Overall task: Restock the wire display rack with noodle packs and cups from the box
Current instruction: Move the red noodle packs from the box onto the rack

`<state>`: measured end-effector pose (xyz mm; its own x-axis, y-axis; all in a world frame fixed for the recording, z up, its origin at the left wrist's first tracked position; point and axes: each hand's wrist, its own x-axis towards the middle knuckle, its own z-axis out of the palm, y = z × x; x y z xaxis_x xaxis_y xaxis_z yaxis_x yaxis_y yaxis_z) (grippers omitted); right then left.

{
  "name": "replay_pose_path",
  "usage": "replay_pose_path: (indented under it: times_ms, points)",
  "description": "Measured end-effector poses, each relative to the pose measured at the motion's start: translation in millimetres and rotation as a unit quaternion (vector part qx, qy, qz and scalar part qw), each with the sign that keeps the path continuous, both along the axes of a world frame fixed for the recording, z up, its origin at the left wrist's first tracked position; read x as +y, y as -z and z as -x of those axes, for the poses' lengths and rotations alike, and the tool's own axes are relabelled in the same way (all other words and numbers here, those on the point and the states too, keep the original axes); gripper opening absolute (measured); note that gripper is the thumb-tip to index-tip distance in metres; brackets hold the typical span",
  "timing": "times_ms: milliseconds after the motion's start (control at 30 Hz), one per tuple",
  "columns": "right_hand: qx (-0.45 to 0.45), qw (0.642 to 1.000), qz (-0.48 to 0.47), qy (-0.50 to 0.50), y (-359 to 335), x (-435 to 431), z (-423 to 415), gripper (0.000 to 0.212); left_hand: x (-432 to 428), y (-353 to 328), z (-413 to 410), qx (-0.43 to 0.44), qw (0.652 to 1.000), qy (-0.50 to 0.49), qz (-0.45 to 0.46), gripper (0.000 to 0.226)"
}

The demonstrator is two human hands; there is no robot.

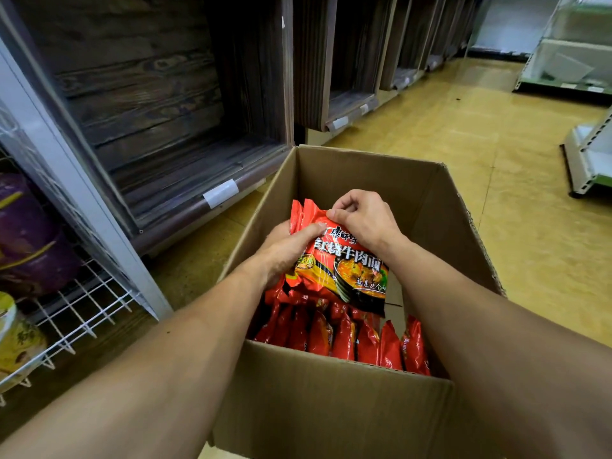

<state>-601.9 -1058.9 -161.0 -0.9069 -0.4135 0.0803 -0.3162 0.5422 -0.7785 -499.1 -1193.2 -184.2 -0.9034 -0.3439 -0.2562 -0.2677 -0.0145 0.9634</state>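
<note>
While both forearms reach in over the near rim of the open brown cardboard box [364,167], the hands meet above its middle on a small bundle of red plastic noodle packs printed with a bowl of soup and Chinese characters [347,273]. The left hand [284,253] wraps the bundle's left side, thumb laid across the front face and fingers curled round behind, so it has a full hold of the packs. The right hand [364,220] is closed at the top edge of the foremost pack, its thumb and bent fingers pinching the crimped seam. The bundle is held within the box's walls, above the stock beneath it, with its top leaning toward the far wall; whether its lower edge touches the packs below cannot be told. Along the near side of the box a row of more red noodle packs [344,339] stands on edge, pressed side by side, and a patch of bare cardboard floor shows past them toward the right wall. Left of the box stands the white wire display rack [82,303], holding a large purple noodle cup [29,233] and, nearer the camera, a yellow-green noodle container [16,346]. Beyond the box's far left corner runs dark wood-grain shelving [149,104]. The box sits on a glossy yellow floor [496,160], and well apart to its right is a white metal shelf unit [589,154].
</note>
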Motion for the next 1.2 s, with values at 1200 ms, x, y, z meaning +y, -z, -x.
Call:
replay_pose_path:
  times_ms: [1200]
  points:
    - [-0.405,0.892,0.202,0.017,17,26,-3,0.032,-8,0,8,-0.092,0.980,-0.091,-0.151,0.063]
